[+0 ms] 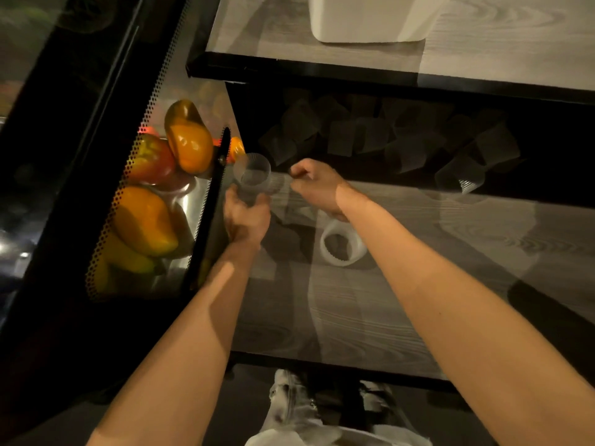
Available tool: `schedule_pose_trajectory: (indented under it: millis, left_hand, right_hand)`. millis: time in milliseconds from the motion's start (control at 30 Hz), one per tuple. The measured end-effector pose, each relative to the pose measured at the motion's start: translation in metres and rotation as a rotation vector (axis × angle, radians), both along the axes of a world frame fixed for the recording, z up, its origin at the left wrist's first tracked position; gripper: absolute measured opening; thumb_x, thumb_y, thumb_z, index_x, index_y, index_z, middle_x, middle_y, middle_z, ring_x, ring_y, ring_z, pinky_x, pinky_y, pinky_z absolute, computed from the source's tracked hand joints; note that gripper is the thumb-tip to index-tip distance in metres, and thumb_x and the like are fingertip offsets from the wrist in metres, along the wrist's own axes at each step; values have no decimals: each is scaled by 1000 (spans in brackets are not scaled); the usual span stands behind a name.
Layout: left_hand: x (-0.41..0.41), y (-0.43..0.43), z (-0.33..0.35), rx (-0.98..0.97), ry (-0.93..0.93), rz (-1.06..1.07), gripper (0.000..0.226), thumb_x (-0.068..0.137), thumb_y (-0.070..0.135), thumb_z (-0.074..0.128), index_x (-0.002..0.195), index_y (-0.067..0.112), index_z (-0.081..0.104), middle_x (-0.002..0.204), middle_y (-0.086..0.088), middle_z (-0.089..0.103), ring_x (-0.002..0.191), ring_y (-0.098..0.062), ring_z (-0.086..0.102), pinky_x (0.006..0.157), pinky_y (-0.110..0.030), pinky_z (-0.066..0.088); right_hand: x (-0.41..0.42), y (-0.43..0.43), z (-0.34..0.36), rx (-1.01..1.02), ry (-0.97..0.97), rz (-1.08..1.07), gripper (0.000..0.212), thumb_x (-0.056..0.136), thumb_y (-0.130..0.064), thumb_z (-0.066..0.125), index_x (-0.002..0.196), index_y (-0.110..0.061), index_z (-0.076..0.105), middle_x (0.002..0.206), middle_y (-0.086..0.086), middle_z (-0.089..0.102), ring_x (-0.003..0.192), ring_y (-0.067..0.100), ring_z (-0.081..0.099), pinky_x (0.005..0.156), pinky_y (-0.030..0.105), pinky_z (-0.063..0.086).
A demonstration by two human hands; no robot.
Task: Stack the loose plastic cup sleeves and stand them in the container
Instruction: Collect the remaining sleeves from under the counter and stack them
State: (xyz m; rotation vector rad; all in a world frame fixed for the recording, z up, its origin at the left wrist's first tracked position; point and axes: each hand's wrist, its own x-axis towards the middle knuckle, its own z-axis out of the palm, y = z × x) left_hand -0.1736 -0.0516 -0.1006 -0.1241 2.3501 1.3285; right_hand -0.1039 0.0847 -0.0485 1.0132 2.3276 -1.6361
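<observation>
Containers first.
- Round white container (343, 243), lower centre, standing on wood-grain table (386, 300), mouth up. Interior dark; contents not resolvable.
- White tub (367, 20), top centre, on upper shelf (499, 43). Only base and lower walls in frame, contents hidden.
- Perforated bin (111, 217), left of frame, with shiny metal inside. Holds peppers (190, 140), orange, yellow and red, heaped against the mesh wall.
- Dark recess across the upper-middle band, between upper shelf and table: loose cup sleeves (357, 136), clear, scattered, mostly lying on their sides, some overlapping. Exact count unclear in the gloom. One at far right (460, 180) near the table's far edge, ribbing visible.

Hands.
- Left hand (246, 220): centre-left, just beside the bin's black edge, forearm coming up from bottom left. Fingers and thumb curled round the lower part of held cup sleeve (252, 175), clear and ribbed, mouth tilted toward the camera. Number of nested pieces inside cannot be told.
- Right hand (317, 185): centre, just right of the left hand, forearm from bottom right, wrist above the round white container. Fingers curled in, thumb and forefinger closed in a pinch on single sleeve (279, 185), faint, ribbed, lying sideways, touching or nearly touching the held cup sleeve; blur hides the exact contact.
</observation>
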Motion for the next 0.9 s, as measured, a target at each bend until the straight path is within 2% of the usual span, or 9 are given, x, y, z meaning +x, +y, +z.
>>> schedule_pose_trajectory:
  millis: [100,233,367,433,533,600,667,767,900]
  left_hand:
    - [-8,4,0,89,7,52,57,86,28,71,138,13,54,131,-9,65,118,-27,63,102,-44,52]
    - [-10,10,4,143,-13,74,56,88,22,70,141,18,51,124,1,64,111,-20,62,101,-37,51]
    - [-10,12,8,168,-35,119,59,93,23,67,146,10,46,122,-3,61,112,-23,60,90,-27,44]
    - [-8,13,12,183,-15,139,53,95,22,64,144,10,49,114,1,60,109,-22,61,86,-27,44]
    - [1,16,25,229,-1,142,29,97,22,62,125,16,67,104,3,66,97,-14,64,82,-29,51]
    - [11,20,35,309,-16,151,19,96,17,62,113,14,72,98,5,67,91,-9,63,82,-28,52]
    - [21,24,44,350,-13,96,17,96,12,60,109,15,71,98,2,66,89,-11,62,79,-29,52]
    - [35,24,52,386,-27,-83,14,98,7,57,105,17,64,92,2,63,75,-6,59,61,-21,49]
    - [53,16,62,446,-72,-227,16,98,2,54,103,15,64,90,0,65,74,-8,61,57,-20,50]
  right_hand:
    - [-26,-14,-8,-53,-28,44,44,97,-12,55,141,-9,48,128,8,57,117,23,55,92,31,44]
    - [-44,-22,-24,-171,-39,-92,38,98,-8,54,136,-5,50,128,16,59,109,27,55,85,34,45]
    - [-43,-22,-29,-184,-11,-164,38,99,-11,52,137,-5,51,129,17,61,111,27,58,90,38,49]
    - [-35,-18,-25,-186,8,-195,39,102,-18,50,139,-8,51,124,15,63,105,25,60,82,34,48]
    - [-20,-10,-13,-237,39,-253,32,103,-30,50,129,-12,59,100,5,66,91,19,63,73,32,51]
    - [-6,-3,-4,-227,60,-261,28,102,-33,54,122,-15,62,101,6,67,93,20,66,75,32,54]
    - [12,5,4,-216,99,-299,22,102,-31,56,118,-16,60,105,9,68,91,21,68,68,26,57]
    - [43,14,15,-147,70,-384,11,101,-24,56,111,-19,59,102,7,68,78,17,68,62,28,58]
    - [85,22,25,-149,137,-384,19,98,-19,62,117,-17,58,108,9,69,74,16,69,57,25,51]
